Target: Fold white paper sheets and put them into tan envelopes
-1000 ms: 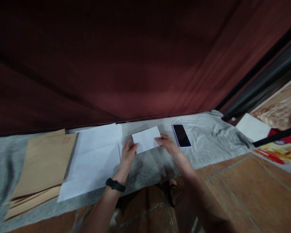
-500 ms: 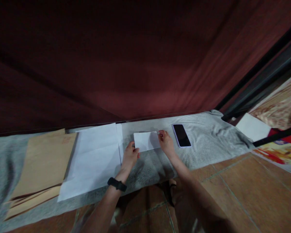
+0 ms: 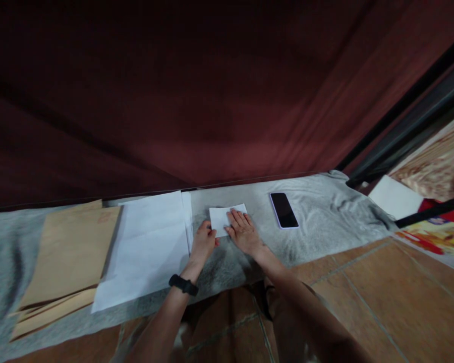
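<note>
A small white piece of paper (image 3: 218,217), seemingly folded, lies on the grey cloth in front of me. My left hand (image 3: 204,241), with a black band on its wrist, grips the paper's lower left edge between thumb and fingers. Flat across the right half of the paper rests my right hand (image 3: 243,232), its fingers stretched out and covering part of the sheet. To the right of that hand lies a phone (image 3: 283,210) with a dark screen and a pale purple case. Large white sheets (image 3: 147,242) are stacked just left of my left hand.
Brown paper envelopes (image 3: 70,252) lie at the far left of the grey cloth (image 3: 336,217). A dark red curtain (image 3: 219,111) hangs behind. Black bars (image 3: 408,106) and a colourful printed package (image 3: 439,234) are at the right. Tiled floor (image 3: 363,292) shows below.
My right hand has gone from pinching the paper's upper right corner to lying flat on it, further left. My left hand has stayed at the left edge.
</note>
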Motion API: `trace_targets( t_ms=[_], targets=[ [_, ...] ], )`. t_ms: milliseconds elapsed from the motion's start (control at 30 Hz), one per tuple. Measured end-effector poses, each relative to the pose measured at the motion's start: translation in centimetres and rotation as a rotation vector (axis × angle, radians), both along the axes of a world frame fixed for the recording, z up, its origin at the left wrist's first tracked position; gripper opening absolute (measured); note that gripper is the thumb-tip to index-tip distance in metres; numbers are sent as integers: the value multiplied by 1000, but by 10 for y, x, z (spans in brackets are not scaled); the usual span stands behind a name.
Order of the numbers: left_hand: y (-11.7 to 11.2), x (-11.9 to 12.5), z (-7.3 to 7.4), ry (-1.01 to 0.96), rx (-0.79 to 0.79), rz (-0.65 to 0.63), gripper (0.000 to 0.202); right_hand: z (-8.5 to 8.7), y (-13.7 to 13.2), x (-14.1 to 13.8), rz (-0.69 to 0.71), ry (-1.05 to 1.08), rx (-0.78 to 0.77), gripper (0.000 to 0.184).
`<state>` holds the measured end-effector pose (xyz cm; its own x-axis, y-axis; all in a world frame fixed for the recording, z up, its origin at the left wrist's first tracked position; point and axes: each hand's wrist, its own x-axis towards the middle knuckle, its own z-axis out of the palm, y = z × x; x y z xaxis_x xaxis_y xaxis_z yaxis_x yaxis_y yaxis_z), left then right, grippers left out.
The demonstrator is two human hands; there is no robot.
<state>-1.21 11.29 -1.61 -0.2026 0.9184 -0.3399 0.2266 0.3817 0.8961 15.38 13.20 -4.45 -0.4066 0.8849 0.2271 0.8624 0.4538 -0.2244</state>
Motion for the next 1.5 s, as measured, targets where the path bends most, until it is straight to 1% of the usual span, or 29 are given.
trace_targets(
  t_ms=[200, 467, 633, 767, 833, 867, 1000, 1033, 1100, 1167, 1233, 1300, 1400, 1500],
  targets=[
    [-1, -1, 1, -12, 2, -6, 11, -1, 8, 18, -57, -18, 7, 55],
    [-1, -2, 2, -20, -15, 7, 9, -4, 14, 40, -134, -70, -9, 56],
    [0, -3, -1, -30, -19, 13, 10, -3, 16, 46, -171, -91, -11, 56],
    [0, -2, 0, -57, -11, 27, 10, 4, 17, 44, -191, -47, -14, 55],
    [-1, -2, 2, -81, 6, 37, 10, 11, 16, 40, -148, 5, -21, 54],
    [-1, -1, 3, -95, 16, 41, 10, 15, 14, 37, -97, 36, -28, 55],
    [-2, -2, 10, -168, 81, 65, 14, 28, 3, 22, 208, 116, -53, 66],
    [-3, -2, 12, -199, 108, 71, 16, 31, 0, 19, 263, 118, -52, 68],
    [-4, -1, 17, -269, 153, 63, 21, 34, -4, 14, 300, 114, -39, 63],
    [-6, 0, 22, -338, 169, 34, 27, 36, -5, 13, 264, 137, -29, 57],
    [-7, 2, 26, -399, 177, 17, 33, 40, -3, 14, 200, 247, -36, 55],
    [-7, 2, 27, -443, 193, 41, 41, 44, 0, 15, 144, 476, -68, 51],
    [-7, 2, 24, -497, 169, 109, 47, 50, 4, 14, 35, 964, -169, 37],
    [-7, 4, 19, -577, 88, 153, 51, 52, 3, 6, -76, 1460, -353, 27]
  ],
)
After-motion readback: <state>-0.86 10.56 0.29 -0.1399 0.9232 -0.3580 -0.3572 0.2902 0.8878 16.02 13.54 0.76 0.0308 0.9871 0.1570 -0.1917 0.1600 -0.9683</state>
